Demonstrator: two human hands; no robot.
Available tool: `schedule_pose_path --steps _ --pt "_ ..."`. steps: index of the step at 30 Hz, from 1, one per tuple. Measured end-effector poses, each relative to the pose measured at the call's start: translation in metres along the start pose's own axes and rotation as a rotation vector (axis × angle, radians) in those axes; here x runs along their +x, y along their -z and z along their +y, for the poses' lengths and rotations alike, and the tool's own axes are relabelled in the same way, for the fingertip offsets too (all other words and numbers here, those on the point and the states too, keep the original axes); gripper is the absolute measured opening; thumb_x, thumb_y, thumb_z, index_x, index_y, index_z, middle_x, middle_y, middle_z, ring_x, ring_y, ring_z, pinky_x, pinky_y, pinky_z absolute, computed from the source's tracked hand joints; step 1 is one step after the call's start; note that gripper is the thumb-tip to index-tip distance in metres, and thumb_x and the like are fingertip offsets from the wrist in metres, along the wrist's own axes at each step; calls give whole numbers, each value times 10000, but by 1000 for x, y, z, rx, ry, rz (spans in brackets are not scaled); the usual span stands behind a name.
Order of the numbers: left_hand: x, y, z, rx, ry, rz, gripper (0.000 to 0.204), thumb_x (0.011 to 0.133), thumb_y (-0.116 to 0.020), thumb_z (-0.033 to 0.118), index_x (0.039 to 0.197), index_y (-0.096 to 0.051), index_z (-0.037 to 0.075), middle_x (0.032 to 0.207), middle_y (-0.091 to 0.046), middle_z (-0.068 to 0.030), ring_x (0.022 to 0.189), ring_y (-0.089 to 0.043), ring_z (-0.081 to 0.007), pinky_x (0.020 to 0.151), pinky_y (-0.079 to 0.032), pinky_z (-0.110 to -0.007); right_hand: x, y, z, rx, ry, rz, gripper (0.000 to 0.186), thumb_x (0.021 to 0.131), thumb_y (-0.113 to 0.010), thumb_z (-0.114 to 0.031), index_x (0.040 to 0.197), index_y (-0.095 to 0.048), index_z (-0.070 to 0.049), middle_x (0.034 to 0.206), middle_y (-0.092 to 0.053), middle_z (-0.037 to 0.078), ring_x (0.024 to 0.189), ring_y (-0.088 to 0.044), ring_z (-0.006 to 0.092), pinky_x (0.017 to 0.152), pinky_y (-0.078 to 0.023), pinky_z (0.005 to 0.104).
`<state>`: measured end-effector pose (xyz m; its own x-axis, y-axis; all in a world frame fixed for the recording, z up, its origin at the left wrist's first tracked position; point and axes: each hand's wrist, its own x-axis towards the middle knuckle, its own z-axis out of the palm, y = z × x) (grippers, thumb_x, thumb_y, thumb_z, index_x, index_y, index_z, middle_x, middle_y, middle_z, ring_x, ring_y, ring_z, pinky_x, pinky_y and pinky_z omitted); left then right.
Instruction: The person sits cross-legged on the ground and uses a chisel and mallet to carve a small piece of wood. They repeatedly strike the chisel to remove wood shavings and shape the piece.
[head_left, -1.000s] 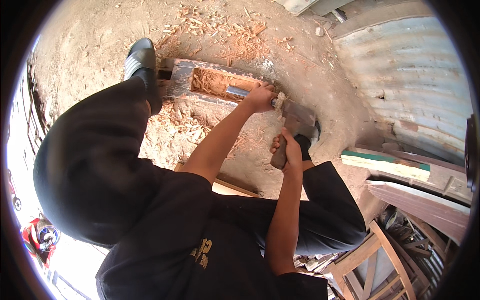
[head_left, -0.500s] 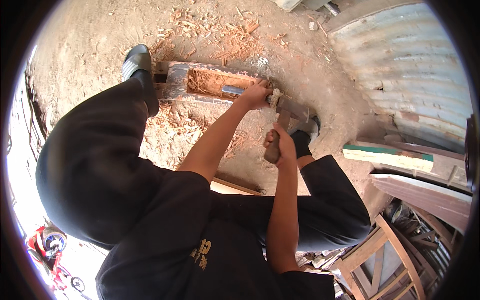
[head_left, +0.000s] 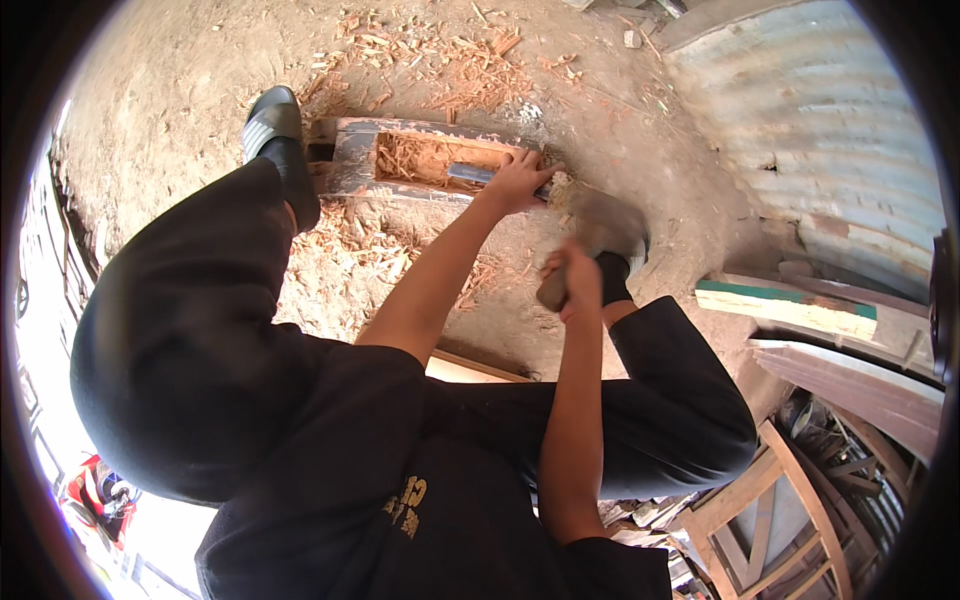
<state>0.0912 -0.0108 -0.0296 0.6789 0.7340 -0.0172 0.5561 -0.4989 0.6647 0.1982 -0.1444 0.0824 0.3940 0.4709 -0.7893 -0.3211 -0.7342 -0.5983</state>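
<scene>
My left hand (head_left: 517,184) is closed around a chisel (head_left: 470,173). Its flat metal blade slants low into the hollow of a wooden block (head_left: 356,160) with worn dark paint, and its frayed handle end sticks out on the right. Wood chips (head_left: 408,158) fill much of the long rectangular hollow. In my right hand (head_left: 577,282) is a hammer (head_left: 606,224), gripped by its wooden handle. The hammer's head, smeared by motion, is just right of the chisel's frayed end; whether they touch I cannot tell.
My sandalled feet flank the block, the left foot (head_left: 272,120) at its left end. Shavings (head_left: 480,75) litter the dirt floor. Corrugated metal sheeting (head_left: 815,130) stands at the right, above stacked boards (head_left: 790,308) and a wooden frame (head_left: 745,500). A red wheeled thing (head_left: 95,500) is at lower left.
The hammer's head has swung to the right, slightly away from the chisel's end, and my right hand has shifted a little right. My left hand stays on the chisel.
</scene>
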Motion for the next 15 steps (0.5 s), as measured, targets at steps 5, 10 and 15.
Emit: schedule_pose_path --steps 5,10,15 --pt "-12 1 -4 61 4 116 758 663 -729 416 1308 -402 191 1122 -454 -114 1102 -404 -299 885 -338 -473 -27 -3 -36 457 -254 -193 146 866 -558 -178 860 -469 -62 660 -487 48 533 -489 133 470 -431 273" --pt "-14 1 -10 48 -67 99 668 667 -722 397 1237 -449 180 1130 -453 -99 1103 -402 -302 896 -333 -474 -21 34 -52 737 -71 -10 187 881 -553 -217 851 -453 -62 662 -466 37 556 -481 126 482 -429 258" --pt "-13 1 -6 22 -101 100 653 672 -726 368 1239 -448 201 1137 -453 -100 1119 -395 -309 901 -329 -486 -2 13 -36 308 33 459 179 885 -511 -214 794 -507 -59 646 -498 40 552 -514 142 497 -436 269"
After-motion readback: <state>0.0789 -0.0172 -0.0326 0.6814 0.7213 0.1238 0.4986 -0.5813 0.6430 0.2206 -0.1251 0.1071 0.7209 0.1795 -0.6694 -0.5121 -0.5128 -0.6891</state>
